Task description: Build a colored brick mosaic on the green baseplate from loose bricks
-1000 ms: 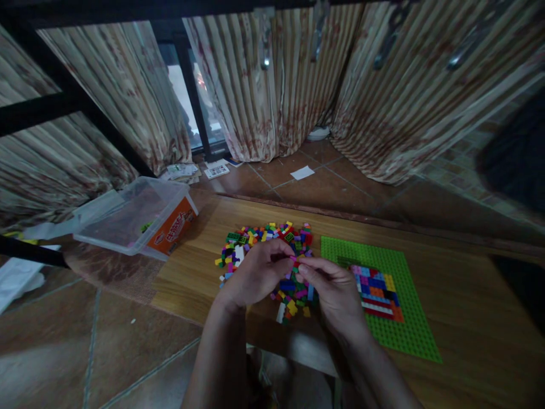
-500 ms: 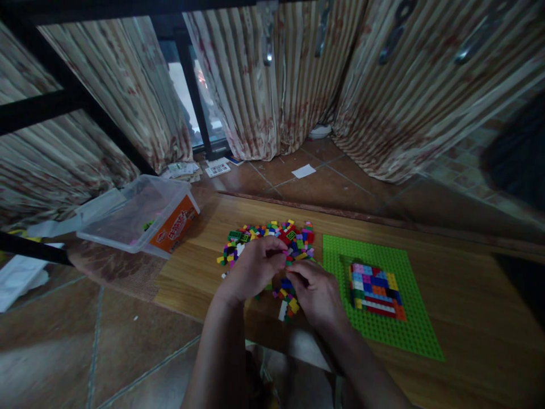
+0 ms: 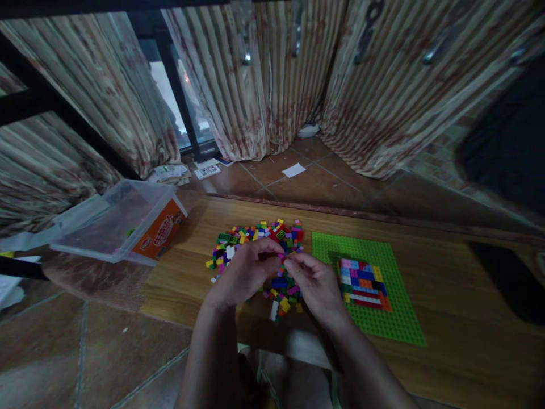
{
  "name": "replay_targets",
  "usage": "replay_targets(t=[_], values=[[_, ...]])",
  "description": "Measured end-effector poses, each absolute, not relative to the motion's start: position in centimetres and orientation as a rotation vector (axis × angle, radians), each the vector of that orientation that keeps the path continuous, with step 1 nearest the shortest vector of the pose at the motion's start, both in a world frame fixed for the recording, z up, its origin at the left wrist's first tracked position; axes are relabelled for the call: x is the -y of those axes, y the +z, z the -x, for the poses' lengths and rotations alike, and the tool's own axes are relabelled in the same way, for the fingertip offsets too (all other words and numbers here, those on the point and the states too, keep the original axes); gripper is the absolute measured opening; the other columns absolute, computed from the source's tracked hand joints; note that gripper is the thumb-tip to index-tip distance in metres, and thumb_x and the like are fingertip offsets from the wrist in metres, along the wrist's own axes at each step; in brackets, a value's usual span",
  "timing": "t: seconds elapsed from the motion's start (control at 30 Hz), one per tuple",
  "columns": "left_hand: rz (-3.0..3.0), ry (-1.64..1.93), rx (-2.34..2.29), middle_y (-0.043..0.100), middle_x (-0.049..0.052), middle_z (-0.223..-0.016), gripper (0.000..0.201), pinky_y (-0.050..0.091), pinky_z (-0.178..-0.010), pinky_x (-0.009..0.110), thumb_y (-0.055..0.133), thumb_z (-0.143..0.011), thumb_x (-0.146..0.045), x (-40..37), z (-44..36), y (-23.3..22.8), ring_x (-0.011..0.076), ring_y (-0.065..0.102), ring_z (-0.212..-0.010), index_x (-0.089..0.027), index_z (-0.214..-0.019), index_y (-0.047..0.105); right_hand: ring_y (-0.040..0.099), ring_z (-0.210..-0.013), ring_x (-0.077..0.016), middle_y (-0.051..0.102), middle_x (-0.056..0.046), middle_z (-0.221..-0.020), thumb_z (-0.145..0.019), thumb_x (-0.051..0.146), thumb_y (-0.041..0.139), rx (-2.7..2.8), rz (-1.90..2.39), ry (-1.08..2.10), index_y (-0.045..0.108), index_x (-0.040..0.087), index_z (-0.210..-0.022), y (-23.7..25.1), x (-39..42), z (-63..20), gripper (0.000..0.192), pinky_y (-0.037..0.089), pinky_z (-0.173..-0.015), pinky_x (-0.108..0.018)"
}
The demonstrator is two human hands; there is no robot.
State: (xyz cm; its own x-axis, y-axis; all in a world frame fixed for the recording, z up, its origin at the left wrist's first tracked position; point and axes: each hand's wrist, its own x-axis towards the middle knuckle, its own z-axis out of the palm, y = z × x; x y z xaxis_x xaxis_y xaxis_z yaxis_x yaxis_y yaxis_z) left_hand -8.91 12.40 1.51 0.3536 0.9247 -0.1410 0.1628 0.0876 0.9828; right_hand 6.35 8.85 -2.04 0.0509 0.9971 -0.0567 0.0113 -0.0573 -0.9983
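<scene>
From where I stand, long striped curtains (image 3: 255, 96) hang behind the wooden table (image 3: 179, 272), with brown tiles (image 3: 131, 341) showing on the floor. A white sheet of paper (image 3: 293, 170) and a card with a printed code (image 3: 207, 170) lie on the floor beyond the table's far edge. To the person's left, a clear plastic box (image 3: 114, 213) with an orange label (image 3: 159, 230) sits by the table's end, a little green visible inside it. Off to the right lies a flat dark slab (image 3: 511, 281), and a large dark shape (image 3: 506, 130) fills the edge of the view above it.

Loose coloured bricks (image 3: 264, 232) are heaped mid-table, and the two hands come right over them, hiding much of the middle. Just right of the heap is a green baseplate (image 3: 404, 307), bearing a flat patch of joined bricks (image 3: 364, 284) in many colours; the right hand sits between heap and patch.

The left hand (image 3: 251, 270) has its thumb and forefinger drawn close together, with a small pink brick (image 3: 281, 257) at their tips. The right hand (image 3: 317, 287) is bent inward, thumb and forefinger nearly meeting right beside that brick; whether it grips anything, I can't tell. The fingertips of both hands all but touch above the heap.
</scene>
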Motion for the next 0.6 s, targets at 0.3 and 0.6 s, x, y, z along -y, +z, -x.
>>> replay_targets(t=[0.3,0.6], values=[[-1.372,0.694,-1.059,0.063,0.001,-0.075,0.015,0.043,-0.063,0.024,0.063,-0.079,-0.026,-12.3,7.6,2.1,0.0131,0.055,-0.069,-0.014,-0.087,0.066,0.046,-0.056,-0.01,0.057,0.004,-0.058,-0.076,0.041,0.07,1.004,1.187,1.297,0.071,0.018,-0.072,-1.7,-8.7,-7.3,0.024,0.037,-0.055,-0.023],[-1.334,0.758,-1.087,0.058,-0.002,-0.068,0.013,0.038,-0.057,0.021,0.062,-0.078,-0.025,-12.4,5.8,2.3,0.0095,0.048,-0.061,-0.015,-0.085,0.064,0.058,-0.056,-0.0122,0.067,0.0,-0.061,-0.07,0.04,0.077,0.91,1.238,1.24,0.075,0.02,-0.074,-0.7,-8.5,-10.3,0.02,0.048,-0.056,-0.024]])
